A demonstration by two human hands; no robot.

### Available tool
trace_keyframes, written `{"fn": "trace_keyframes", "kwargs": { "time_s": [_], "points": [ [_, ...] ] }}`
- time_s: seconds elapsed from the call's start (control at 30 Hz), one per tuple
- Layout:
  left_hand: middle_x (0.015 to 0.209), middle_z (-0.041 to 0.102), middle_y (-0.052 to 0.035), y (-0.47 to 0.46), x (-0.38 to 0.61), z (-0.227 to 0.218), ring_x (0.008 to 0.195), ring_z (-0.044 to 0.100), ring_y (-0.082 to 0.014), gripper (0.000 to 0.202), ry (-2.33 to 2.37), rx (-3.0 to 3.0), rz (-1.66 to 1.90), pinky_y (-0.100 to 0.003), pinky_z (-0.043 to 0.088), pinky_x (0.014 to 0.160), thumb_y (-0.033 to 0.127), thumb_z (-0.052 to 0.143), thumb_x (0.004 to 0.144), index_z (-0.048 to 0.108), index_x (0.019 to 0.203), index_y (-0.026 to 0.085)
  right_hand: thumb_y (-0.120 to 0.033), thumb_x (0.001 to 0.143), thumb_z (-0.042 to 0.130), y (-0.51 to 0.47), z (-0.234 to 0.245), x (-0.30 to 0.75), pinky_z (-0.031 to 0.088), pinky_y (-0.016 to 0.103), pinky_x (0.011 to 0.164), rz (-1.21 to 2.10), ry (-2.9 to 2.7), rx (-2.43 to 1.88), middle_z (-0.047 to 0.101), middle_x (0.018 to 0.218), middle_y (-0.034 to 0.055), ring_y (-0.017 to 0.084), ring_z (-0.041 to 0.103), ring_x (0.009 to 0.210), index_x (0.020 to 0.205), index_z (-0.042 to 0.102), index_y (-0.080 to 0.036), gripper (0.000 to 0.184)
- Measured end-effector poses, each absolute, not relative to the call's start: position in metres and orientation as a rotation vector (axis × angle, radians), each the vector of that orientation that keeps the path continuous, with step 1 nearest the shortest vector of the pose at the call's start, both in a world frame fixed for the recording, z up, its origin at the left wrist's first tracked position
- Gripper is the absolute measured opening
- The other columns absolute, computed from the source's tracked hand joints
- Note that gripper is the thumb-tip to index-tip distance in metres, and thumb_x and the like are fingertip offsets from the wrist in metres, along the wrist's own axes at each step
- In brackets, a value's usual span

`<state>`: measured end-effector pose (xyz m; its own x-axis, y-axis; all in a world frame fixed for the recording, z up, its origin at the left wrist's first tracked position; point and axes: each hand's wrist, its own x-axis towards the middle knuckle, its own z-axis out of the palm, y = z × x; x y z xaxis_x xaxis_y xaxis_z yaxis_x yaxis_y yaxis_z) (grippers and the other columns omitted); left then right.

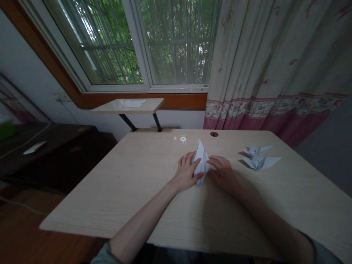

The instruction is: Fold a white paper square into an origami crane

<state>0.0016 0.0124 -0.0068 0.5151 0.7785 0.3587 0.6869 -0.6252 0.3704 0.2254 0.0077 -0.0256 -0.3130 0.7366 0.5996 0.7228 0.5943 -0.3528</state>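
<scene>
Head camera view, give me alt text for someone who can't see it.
A person's left hand and right hand touch a folded white paper on a pale wooden table. Two folded paper birds lie to the right, with a barred window and curtain behind.

A matt white folded paper (pixel 201 163) lies on the smooth, pale wood-grain table (pixel 132 190), beside patterned cloth curtains (pixel 275 66).

folded paper (pixel 201 159): sides under left hand (pixel 187 173) and right hand (pixel 223 172)
grip: pinching or pressing, we can't tell
paper figures (pixel 258 157): folds too small
</scene>
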Motion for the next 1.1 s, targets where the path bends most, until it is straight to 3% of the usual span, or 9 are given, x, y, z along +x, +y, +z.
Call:
{"fn": "trace_keyframes", "kwargs": {
  "time_s": [0.23,0.57,0.87,1.1],
  "points": [
    [0.155,0.031,-0.0160,0.012,0.002,-0.008,0.143,0.025,-0.0359,0.059,1.254,2.586,0.778,-0.059,0.026,0.113,0.053,0.060,0.090,0.050,0.139,0.022,-0.025,0.090,0.054,0.007,-0.027,0.225,0.044,0.050,0.096,0.003,-2.112,-1.156,0.063,0.125,0.0120,0.030,0.056,0.114,0.112,0.067,-0.022,0.025],
    [0.153,0.034,-0.0145,0.013,0.002,-0.009,0.143,0.027,-0.0360,0.068,1.241,2.544,0.795,-0.059,0.026,0.113,0.044,0.070,0.083,0.041,0.142,0.025,-0.028,0.090,0.057,0.009,-0.031,0.223,0.043,0.052,0.097,0.009,-2.145,-1.186,0.059,0.132,0.0121,0.031,0.053,0.119,0.117,0.067,-0.025,0.029],
    [0.142,0.044,-0.0172,0.013,0.006,-0.007,0.134,0.038,-0.0378,0.100,1.382,2.426,0.960,-0.058,0.029,0.111,0.043,0.085,0.061,0.031,0.142,0.018,-0.023,0.088,0.057,0.010,-0.036,0.222,0.042,0.057,0.098,-0.017,-2.179,-1.185,0.047,0.146,0.0105,0.033,0.047,0.127,0.119,0.068,-0.032,0.034],
    [0.141,0.045,-0.0175,0.015,0.008,-0.009,0.134,0.039,-0.0387,0.081,1.499,2.383,0.961,-0.059,0.027,0.110,0.045,0.088,0.054,0.047,0.118,0.018,-0.024,0.089,0.057,0.009,-0.036,0.223,0.041,0.057,0.098,0.001,-2.192,-1.233,0.048,0.146,0.0103,0.033,0.045,0.128,0.120,0.069,-0.031,0.033]
  ]
}}
